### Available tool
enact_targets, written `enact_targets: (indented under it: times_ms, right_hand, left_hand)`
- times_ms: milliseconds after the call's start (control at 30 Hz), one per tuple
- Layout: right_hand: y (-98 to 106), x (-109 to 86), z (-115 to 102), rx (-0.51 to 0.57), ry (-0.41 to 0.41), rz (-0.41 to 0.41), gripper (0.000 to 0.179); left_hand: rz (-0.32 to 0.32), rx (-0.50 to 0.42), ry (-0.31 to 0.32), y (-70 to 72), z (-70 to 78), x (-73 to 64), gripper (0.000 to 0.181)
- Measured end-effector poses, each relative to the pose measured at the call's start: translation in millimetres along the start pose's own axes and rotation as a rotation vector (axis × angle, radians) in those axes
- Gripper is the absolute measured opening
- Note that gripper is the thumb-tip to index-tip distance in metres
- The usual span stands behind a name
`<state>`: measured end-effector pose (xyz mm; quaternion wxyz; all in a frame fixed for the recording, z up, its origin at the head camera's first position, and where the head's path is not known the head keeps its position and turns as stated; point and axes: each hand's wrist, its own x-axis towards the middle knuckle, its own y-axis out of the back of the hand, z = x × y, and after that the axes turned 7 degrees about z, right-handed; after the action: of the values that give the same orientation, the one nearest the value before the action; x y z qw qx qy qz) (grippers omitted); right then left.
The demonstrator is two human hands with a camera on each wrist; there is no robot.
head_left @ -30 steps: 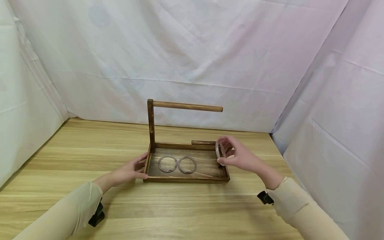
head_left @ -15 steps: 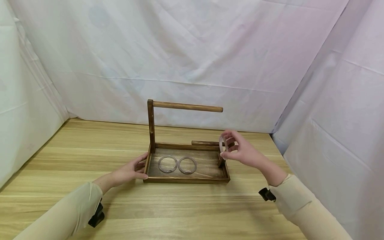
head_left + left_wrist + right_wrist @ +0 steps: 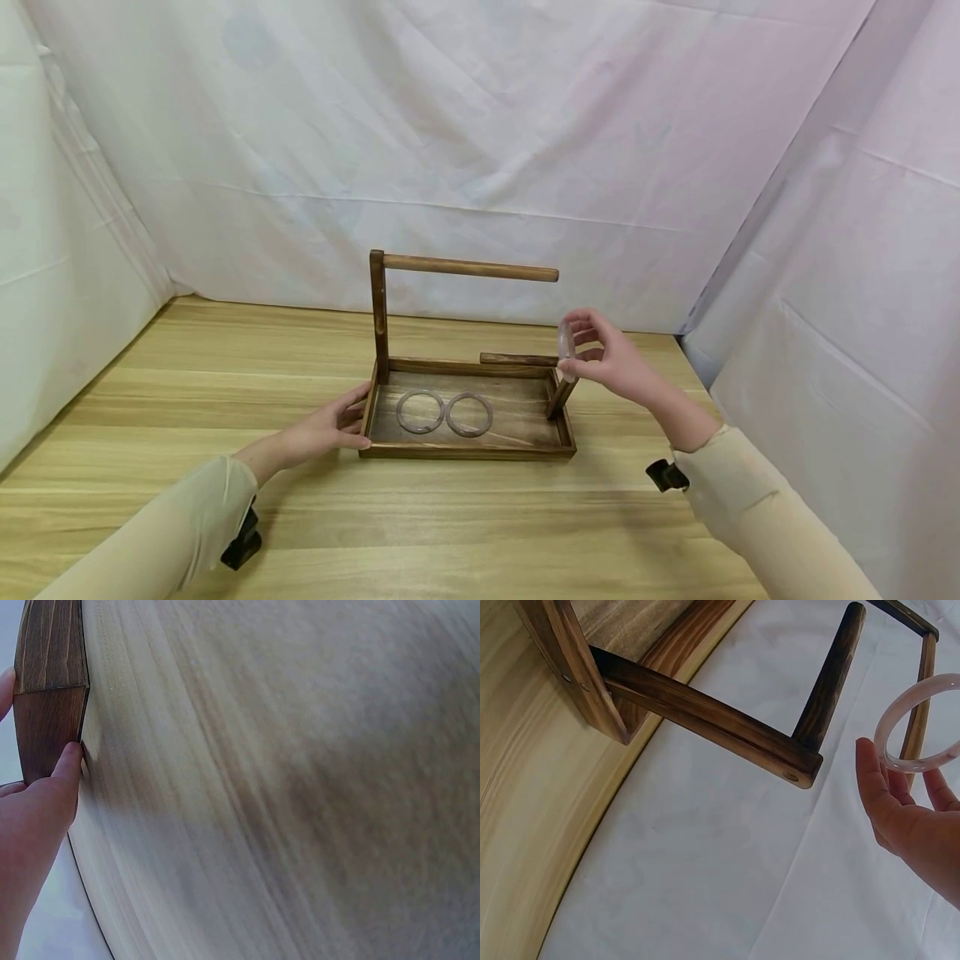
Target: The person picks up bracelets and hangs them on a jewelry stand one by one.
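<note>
A dark wooden bangle stand [image 3: 465,452] has a shallow tray, a tall left post with a long upper bar [image 3: 471,268], and a shorter right post with a lower bar [image 3: 517,359]. Two pale bangles [image 3: 400,412] lie flat, side by side, in the tray. My left hand [image 3: 318,429] holds the tray's left end, thumb [image 3: 69,761] at the front corner and fingers on the side. Between thumb and fingers, my right hand [image 3: 609,358] pinches a translucent pinkish bangle [image 3: 881,739]. This bangle stands upright by the right post, near the lower bar's attached end.
The stand rests on a light wood-grain table [image 3: 420,533]. White cloth [image 3: 480,150] hangs behind the table and at both sides. The upper bar's free end points right, above and left of my right hand. Each wrist wears a black camera [image 3: 242,540].
My right hand has lifted the bangle up and right, from the tray's right end to beside the lower bar. The left hand stays at the tray's left end.
</note>
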<state>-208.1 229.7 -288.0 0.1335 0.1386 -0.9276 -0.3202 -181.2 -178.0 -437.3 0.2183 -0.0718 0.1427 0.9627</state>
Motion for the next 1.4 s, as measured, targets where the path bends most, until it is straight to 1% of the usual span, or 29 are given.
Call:
enact_targets:
  times_ms: [167,400,567,767,1400]
  right_hand:
    - [3,5.9,1,0.026,-0.023,0.022,0.053]
    - [8,15.4,2,0.043,-0.06,0.05,0.056]
    - [11,22.1,3,0.037,-0.081,0.067,0.059]
    - [14,28.0,3,0.017,-0.109,0.078,0.06]
    - [23,49.7,4,0.008,-0.115,0.146,0.062]
  left_hand:
    - [-0.001,-0.019,0.0,-0.7,-1.2,0.4,0.101]
    - [0.001,-0.016,0.005,-0.8,0.4,0.4,0.101]
    - [-0.002,-0.002,0.007,-0.8,2.5,1.0,0.099]
    - [-0.003,0.002,0.009,0.2,1.3,2.6,0.098]
    - [0.001,-0.004,0.016,-0.7,2.8,1.9,0.1]
